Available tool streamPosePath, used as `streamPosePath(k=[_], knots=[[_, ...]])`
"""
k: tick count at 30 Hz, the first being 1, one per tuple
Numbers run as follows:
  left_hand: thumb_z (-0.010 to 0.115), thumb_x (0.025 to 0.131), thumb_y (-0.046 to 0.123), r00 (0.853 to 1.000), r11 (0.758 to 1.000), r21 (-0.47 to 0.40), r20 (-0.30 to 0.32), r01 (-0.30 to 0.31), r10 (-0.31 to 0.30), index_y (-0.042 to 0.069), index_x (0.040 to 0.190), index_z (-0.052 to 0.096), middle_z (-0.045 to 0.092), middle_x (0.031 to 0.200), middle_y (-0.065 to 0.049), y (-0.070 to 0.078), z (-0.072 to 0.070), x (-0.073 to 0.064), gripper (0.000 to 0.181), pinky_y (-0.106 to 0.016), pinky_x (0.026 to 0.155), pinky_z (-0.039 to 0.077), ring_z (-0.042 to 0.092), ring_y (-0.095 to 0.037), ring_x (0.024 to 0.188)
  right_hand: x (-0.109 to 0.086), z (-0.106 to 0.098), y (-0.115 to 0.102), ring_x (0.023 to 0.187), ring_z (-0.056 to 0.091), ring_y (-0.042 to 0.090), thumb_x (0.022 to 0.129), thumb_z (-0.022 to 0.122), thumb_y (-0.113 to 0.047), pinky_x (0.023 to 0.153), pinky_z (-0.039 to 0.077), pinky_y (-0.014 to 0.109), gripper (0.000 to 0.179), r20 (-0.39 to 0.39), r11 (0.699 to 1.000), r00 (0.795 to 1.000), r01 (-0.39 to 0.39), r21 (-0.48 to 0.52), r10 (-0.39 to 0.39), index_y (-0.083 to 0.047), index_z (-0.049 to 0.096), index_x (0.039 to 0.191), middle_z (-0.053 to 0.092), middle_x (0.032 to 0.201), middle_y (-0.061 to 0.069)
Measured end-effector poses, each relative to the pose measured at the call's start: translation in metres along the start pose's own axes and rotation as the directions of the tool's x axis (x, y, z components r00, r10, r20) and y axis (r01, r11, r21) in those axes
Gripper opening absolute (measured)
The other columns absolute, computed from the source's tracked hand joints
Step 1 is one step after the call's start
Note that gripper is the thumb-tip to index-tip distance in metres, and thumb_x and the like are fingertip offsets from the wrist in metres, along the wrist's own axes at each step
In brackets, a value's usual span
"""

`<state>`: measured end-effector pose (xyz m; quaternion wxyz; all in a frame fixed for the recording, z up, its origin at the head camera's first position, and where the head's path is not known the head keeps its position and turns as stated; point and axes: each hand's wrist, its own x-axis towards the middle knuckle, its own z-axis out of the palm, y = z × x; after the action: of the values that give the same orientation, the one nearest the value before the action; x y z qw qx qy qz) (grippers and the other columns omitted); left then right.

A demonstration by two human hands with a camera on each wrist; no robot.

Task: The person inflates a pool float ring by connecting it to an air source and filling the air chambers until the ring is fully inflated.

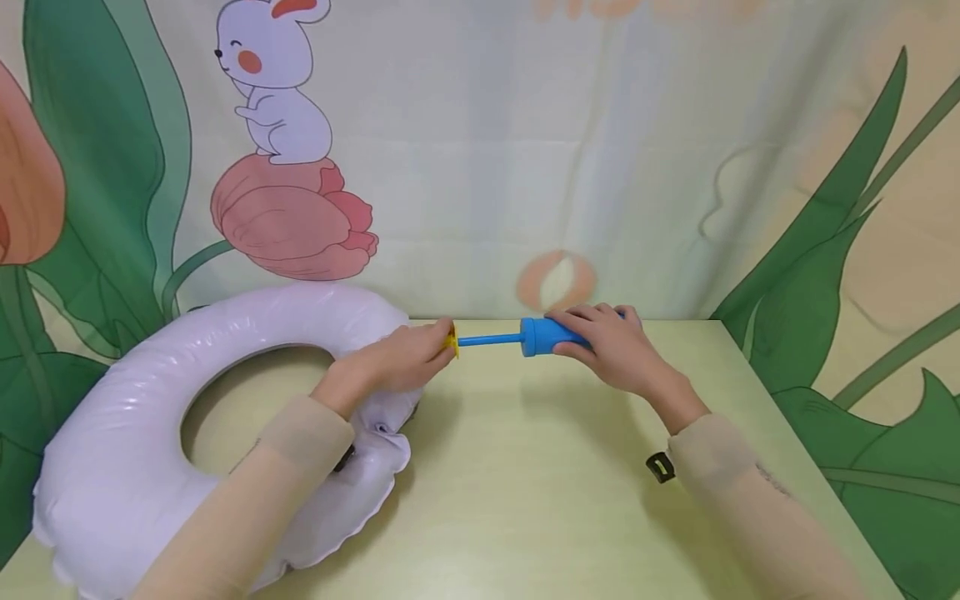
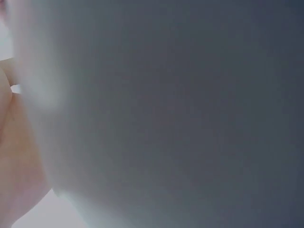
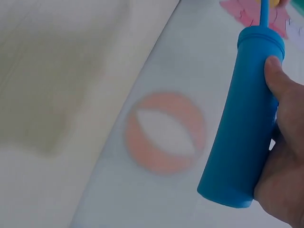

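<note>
A blue hand pump [image 1: 538,337] is held sideways above the far part of the table, its thin blue rod [image 1: 489,340] drawn out to the left. My right hand [image 1: 611,346] grips the pump's barrel, thumb along its side; the right wrist view shows the barrel [image 3: 244,118] close up. My left hand [image 1: 405,357] holds the yellow handle [image 1: 452,341] at the rod's end. Under the left arm lies a pale lilac inflatable ring [image 1: 127,400], puffed out on its far side and wrinkled near its valve [image 1: 381,427]. A blurred grey surface fills most of the left wrist view.
A small black buckle-like piece [image 1: 661,467] shows beside the right sleeve. The pale green table [image 1: 510,500] ends at a backdrop [image 1: 465,208] printed with a rabbit, tulips and leaves. The ring takes up the table's left side.
</note>
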<state>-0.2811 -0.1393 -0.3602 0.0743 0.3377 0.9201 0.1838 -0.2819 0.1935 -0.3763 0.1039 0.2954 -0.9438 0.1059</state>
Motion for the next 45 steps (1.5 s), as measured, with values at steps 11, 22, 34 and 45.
streamPosePath(k=[11,22,34,45], knots=[[0.041,0.108,0.019,1.0,0.995,0.099,0.021,-0.012,0.01,0.003,0.11,0.043,0.05,0.078,-0.004,0.018,0.013,0.009,0.016,-0.041,0.073,0.041,0.052,-0.021,0.072,0.02,0.016,-0.055,0.122,0.056,0.036,0.104,0.055,-0.047,0.096,0.035,0.06,0.054,0.073,1.0,0.997,0.01,-0.022,-0.008,-0.022,0.051,0.152,0.06,0.137,0.008],[0.042,0.11,0.026,0.996,0.998,0.048,0.075,0.041,-0.044,0.01,0.116,0.043,0.05,0.079,-0.001,0.007,0.012,0.005,0.018,-0.038,0.075,0.039,0.051,-0.019,0.073,-0.008,0.015,0.001,0.128,0.053,0.031,0.102,0.06,-0.047,0.102,0.03,0.057,0.057,0.129,0.99,0.991,-0.061,0.124,0.045,-0.024,0.05,0.153,0.059,0.139,0.01],[0.041,0.111,0.027,0.995,0.999,0.01,0.097,0.033,-0.034,0.011,0.113,0.043,0.051,0.082,-0.001,0.003,0.007,0.005,0.016,-0.039,0.078,0.039,0.052,-0.019,0.075,-0.039,0.005,0.05,0.13,0.05,0.038,0.102,0.062,-0.043,0.102,0.029,0.057,0.058,0.142,0.975,0.984,-0.134,0.179,0.109,-0.02,0.049,0.153,0.055,0.145,0.015],[0.043,0.11,0.018,0.999,0.998,0.064,0.051,0.0,-0.003,0.008,0.108,0.044,0.058,0.087,-0.001,0.017,0.009,0.007,0.01,-0.049,0.09,0.039,0.058,-0.021,0.084,-0.011,0.004,-0.018,0.125,0.053,0.04,0.101,0.063,-0.044,0.101,0.03,0.064,0.055,0.007,0.999,0.999,-0.044,-0.001,0.044,-0.019,0.054,0.149,0.059,0.141,0.012]])
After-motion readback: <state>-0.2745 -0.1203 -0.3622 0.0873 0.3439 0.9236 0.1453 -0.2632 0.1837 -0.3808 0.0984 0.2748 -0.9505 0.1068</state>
